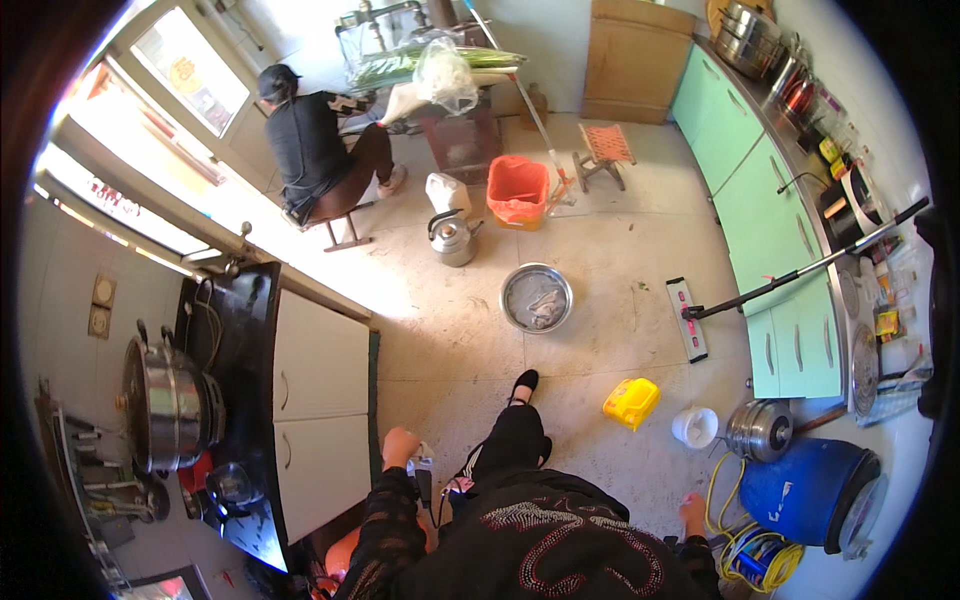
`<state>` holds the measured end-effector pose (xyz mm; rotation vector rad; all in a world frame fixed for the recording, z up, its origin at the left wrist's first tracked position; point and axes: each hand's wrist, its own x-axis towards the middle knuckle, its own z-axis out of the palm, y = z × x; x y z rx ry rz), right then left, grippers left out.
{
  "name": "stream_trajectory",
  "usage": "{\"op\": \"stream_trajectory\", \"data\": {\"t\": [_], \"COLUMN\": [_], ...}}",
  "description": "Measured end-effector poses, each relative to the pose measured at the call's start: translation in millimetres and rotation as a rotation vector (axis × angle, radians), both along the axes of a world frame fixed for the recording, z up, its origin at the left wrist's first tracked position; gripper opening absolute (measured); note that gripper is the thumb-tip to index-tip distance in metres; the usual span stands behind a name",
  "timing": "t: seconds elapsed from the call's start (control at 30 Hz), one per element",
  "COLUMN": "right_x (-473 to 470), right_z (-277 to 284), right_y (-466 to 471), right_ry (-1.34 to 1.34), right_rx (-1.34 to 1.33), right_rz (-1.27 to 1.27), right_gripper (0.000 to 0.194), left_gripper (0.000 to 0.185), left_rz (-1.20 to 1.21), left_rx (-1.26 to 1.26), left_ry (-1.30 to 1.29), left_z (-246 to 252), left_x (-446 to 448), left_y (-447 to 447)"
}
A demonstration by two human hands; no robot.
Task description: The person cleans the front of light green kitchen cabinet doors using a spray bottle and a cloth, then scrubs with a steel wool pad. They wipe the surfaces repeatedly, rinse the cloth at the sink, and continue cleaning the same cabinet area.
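Observation:
My left hand hangs low beside the white cabinet, its fingers curled, with a pale cloth-like thing just beside it; whether it grips this is unclear. On the other side, my right hand hangs near a blue plastic barrel, partly hidden by the sleeve. Ahead of my foot, a metal basin stands on the floor with liquid and a greyish piece in it. A yellow plastic container and a white bucket are on the floor to the right.
Another person sits on a low stool at the upper left. A kettle, a red-lined bin and a folding stool stand ahead. A flat mop leans against green cabinets; yellow hose lies coiled at lower right.

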<state>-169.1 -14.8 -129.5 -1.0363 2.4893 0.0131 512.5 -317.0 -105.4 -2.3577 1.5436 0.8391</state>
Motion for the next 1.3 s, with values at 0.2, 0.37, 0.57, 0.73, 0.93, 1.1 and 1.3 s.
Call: {"op": "stream_trajectory", "data": {"t": [0.2,0.37,0.57,0.73,0.93,1.1,1.3], "right_x": [1,-7,-18,-30,-77,-174,-302], "right_z": [16,31,25,38,37,2,4], "right_y": [-48,-112,-162,-195,-240,-305,-378], "right_ry": [-0.025,0.005,0.030,-0.024,-0.033,-0.046,-0.037], "right_rx": [-0.029,0.077,-0.079,-0.033,0.030,0.006,-0.072], "right_rz": [-0.106,-0.107,-0.085,-0.171,-0.271,-0.045,0.124], "right_gripper": [0.013,0.015,0.019,0.020,0.019,0.018,0.008], "left_gripper": [0.023,0.020,0.026,0.032,0.031,0.031,0.030], "left_rz": [-0.273,-0.305,0.032,-0.272,-0.361,-0.144,0.316], "left_rx": [-0.106,-0.122,-0.092,-0.005,-0.014,-0.003,-0.034], "left_ry": [0.009,0.016,0.073,0.046,0.072,0.026,-0.031], "left_z": [-66,-38,3,-46,-83,-35,64], "left_x": [13,-23,-66,-57,-80,-163,-301], "left_y": [-65,-151,-242,-272,-299,-321,-411]}}
